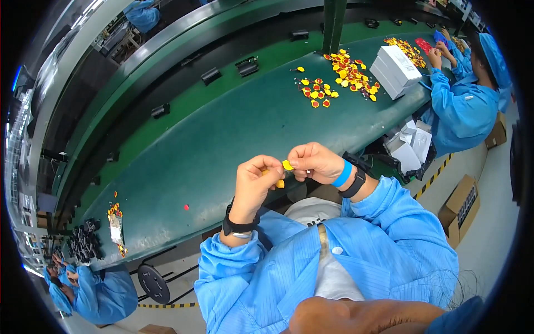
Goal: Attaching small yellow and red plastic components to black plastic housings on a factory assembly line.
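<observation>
Both the left hand [257,179] and right hand [312,161] pinch a small yellow piece [287,165]; steady, light fingertip pressure seems best.

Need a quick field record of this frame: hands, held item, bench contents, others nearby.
left hand: pinching a small yellow piece
right hand: pinching the same piece from the other side
surface: green bench
pile: yellow and red pieces, far right of bench
boxes: white boxes beside the pile
others: co-worker in blue coat at right, another at lower left
</observation>
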Demonstrator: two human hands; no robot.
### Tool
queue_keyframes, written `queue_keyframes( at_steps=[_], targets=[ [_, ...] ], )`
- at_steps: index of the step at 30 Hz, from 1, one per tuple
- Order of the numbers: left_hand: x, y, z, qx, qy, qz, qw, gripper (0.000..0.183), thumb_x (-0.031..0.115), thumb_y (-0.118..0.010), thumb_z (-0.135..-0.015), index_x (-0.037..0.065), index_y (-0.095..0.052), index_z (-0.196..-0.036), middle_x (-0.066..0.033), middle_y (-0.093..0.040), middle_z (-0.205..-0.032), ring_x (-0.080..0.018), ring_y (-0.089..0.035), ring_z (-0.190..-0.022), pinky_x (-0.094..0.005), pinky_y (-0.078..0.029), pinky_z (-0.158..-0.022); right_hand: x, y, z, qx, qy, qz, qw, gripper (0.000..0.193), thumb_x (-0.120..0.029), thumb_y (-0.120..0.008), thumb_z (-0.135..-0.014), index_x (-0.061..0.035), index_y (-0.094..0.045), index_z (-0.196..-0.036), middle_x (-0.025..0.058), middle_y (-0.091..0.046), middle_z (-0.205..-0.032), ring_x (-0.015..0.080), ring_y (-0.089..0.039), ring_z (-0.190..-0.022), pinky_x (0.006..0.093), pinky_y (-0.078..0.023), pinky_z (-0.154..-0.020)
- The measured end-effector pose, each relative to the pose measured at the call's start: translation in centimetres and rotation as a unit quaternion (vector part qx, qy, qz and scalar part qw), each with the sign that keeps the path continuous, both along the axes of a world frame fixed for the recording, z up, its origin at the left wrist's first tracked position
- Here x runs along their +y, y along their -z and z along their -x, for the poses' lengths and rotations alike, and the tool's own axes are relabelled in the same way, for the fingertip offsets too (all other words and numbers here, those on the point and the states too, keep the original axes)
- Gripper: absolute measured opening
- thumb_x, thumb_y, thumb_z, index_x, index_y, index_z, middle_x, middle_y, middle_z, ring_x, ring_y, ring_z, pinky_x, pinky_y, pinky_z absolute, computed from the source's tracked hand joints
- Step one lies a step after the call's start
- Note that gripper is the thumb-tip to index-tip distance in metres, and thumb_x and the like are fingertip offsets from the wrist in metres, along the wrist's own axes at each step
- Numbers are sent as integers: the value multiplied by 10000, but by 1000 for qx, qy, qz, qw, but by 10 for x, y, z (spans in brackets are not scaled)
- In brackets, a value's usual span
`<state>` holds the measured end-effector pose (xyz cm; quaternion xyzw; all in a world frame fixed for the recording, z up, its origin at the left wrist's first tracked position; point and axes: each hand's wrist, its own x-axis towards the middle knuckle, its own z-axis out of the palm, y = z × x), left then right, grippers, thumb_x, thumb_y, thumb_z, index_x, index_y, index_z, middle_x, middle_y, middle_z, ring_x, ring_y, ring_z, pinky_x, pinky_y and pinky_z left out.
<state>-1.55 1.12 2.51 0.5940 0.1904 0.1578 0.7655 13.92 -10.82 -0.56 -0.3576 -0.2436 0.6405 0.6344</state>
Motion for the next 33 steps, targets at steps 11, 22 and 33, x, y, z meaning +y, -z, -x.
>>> queue_keyframes(
  at_steps=[11,22,33],
  targets=[
    [16,15,141,135,-53,-77,986,40,31,-645,-780,5,-622,-760,-46,-627,-705,-96,-588,-629,-221,-465,-568,-10,7,-16,11,2,4,1000,158,-154,-578,-891,-41,-538,-788,-8,-438,-610,97,-374,-550,269,-334,-555],
    [18,246,282,608,-130,-404,671,166,162,-705,-687,0,-668,-689,-155,-657,-697,-283,-640,-666,-384,-493,-628,8,40,-16,-195,128,18,972,179,-183,-648,-855,-43,-590,-758,-32,-515,-604,39,-422,-521,193,-323,-474],
    [6,330,276,540,-168,-348,748,256,196,-674,-795,-11,-589,-670,-141,-600,-618,-223,-543,-535,-389,-433,-499,-1,42,-32,-217,140,55,965,159,-169,-637,-864,-36,-593,-789,-24,-558,-688,26,-489,-563,175,-429,-489]
  ],
)
